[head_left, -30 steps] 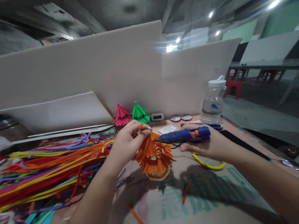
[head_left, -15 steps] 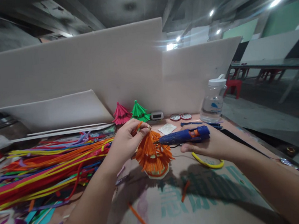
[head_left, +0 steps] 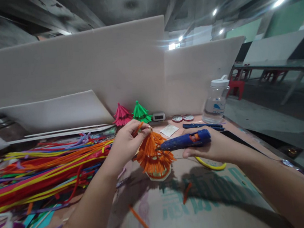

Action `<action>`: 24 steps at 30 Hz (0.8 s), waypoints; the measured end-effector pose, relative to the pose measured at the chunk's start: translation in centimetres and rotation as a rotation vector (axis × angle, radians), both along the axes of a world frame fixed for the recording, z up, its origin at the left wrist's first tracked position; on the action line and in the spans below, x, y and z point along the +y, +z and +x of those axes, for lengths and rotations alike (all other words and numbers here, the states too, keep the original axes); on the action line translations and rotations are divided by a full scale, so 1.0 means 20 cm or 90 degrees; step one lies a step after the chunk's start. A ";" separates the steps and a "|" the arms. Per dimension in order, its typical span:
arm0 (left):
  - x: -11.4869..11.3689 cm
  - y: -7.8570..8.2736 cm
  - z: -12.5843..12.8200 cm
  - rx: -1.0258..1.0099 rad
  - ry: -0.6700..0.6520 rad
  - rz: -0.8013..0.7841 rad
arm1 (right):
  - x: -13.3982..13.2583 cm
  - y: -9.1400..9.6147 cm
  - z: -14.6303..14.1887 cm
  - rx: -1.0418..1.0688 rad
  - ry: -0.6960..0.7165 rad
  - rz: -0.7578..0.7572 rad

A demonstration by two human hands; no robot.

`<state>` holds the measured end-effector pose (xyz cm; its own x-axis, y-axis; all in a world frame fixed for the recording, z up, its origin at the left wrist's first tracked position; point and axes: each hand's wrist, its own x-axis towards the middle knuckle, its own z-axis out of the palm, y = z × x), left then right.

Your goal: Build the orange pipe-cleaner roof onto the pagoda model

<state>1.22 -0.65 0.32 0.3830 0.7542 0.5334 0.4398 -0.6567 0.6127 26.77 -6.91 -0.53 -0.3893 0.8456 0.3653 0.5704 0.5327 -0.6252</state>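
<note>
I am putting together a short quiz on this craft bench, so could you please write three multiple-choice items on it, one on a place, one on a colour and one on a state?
1. Where do the pink tree and the green tree stand?
A. against the white board at the back
B. on the pile of pipe cleaners
C. beside the clear bottle

2. What colour is the tree under the left hand?
A. purple
B. orange
C. yellow

3. How is the blue glue gun held?
A. lying loose on the cardboard
B. in the right hand, nozzle toward the orange tree
C. upright on a stand

Answers: 1 A, both stand at the foot of the board; 2 B, its fringes are orange; 3 B, the right hand grips it and its tip points at the tree.
</note>
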 end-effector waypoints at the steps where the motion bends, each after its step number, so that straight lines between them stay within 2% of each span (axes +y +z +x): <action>1: 0.00 0.00 0.00 -0.002 0.000 -0.002 | 0.00 0.00 0.00 0.004 0.001 0.000; 17: 0.00 0.00 0.00 -0.006 -0.002 -0.006 | 0.00 0.01 0.02 -0.043 0.081 -0.035; 24: 0.00 -0.01 0.00 -0.009 -0.003 -0.007 | 0.00 0.03 0.01 -0.050 0.054 0.000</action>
